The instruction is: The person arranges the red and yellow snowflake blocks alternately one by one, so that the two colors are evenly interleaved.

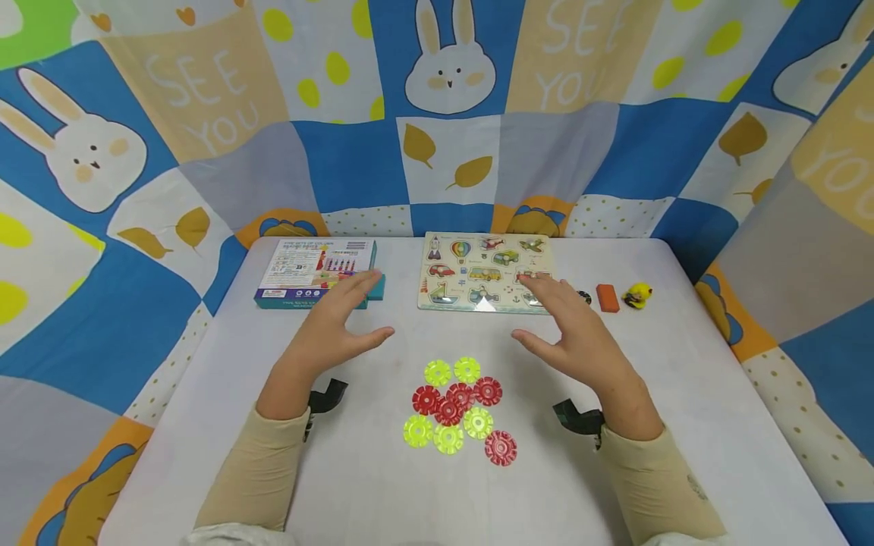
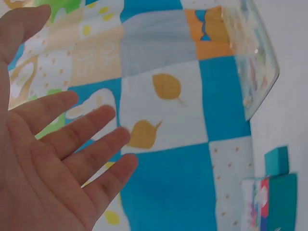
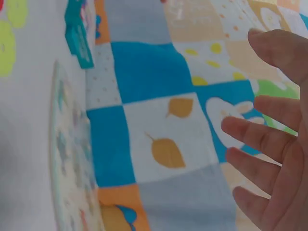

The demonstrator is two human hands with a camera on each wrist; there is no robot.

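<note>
Several flat, notched plastic discs lie in a loose cluster mid-table; a yellow-green disc point(image 1: 448, 439) and a red disc point(image 1: 501, 448) are at its near side, and a few red ones overlap in the centre. My left hand point(image 1: 334, 326) is raised over the table to the left of the discs, fingers extended and thumb apart, holding nothing. On the other side my right hand point(image 1: 580, 341) hovers likewise, fingers spread, palm facing inward. Both wrist views show bare palms, the left palm point(image 2: 53, 168) and the right palm point(image 3: 284, 168), touching no object.
At the back left lies a teal-edged box point(image 1: 314, 273). A wooden picture puzzle board point(image 1: 485, 273) is at the back centre, partly behind the right hand. An orange-red block point(image 1: 608, 298) and a yellow toy figure point(image 1: 638, 296) stand farther right. Patterned cloth point(image 1: 451, 167) surrounds the table.
</note>
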